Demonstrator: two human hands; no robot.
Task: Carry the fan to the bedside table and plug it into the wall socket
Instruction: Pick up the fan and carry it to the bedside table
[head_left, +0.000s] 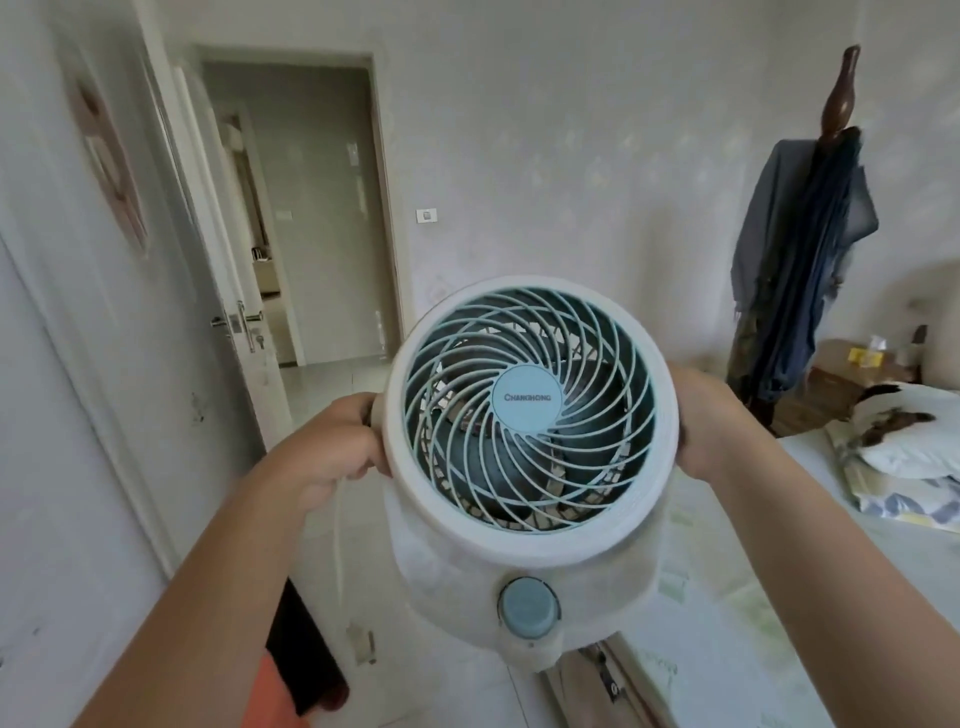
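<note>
A small white table fan (530, 415) with a light-blue spiral grille and a blue knob is held up in front of me, its grille facing me. My left hand (337, 441) grips its left side and my right hand (711, 421) grips its right side. The fan's white cord (338, 545) hangs down below my left hand, with the plug (362, 643) dangling near the floor. The wooden bedside table (836, 384) stands at the far right beside the bed. No wall socket can be made out.
The bed (779, 613) with a pillow (914, 436) lies at the right. A coat stand (810, 270) draped with dark clothes stands by the bedside table. An open white door (228, 291) and doorway are at the left, a light switch (427, 214) on the far wall.
</note>
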